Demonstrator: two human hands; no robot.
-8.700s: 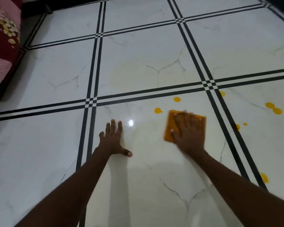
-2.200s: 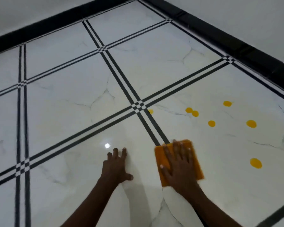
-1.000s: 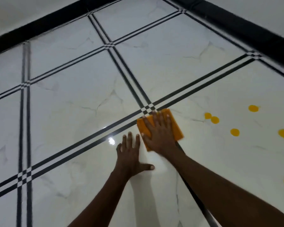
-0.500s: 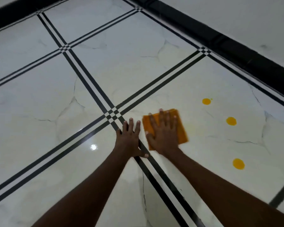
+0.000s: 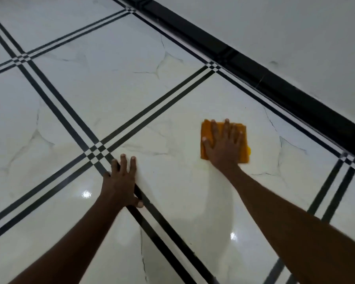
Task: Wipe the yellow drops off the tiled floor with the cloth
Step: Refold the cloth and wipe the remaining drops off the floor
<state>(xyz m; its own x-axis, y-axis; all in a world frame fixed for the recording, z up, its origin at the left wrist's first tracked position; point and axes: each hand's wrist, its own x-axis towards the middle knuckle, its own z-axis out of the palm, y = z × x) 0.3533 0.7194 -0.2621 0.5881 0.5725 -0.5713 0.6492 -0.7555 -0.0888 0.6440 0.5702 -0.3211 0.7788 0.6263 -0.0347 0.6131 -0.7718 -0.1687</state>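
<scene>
Cloth [image 5: 206, 130]: orange, folded to rough square, lying flat on tiled floor [image 5: 172, 111], right of frame centre. Small yellow drop [image 5: 248, 150] seen at cloth's lower right edge, partly covered. Right hand [image 5: 223, 145] pressed flat on cloth, fingers straight and spread, nothing clasped. Left hand [image 5: 121, 181] laid flat on floor at lower centre, fingers extended, over black double stripe [image 5: 55, 101]. Black skirting [image 5: 275, 83] along white wall [image 5: 275, 27], upper right.
</scene>
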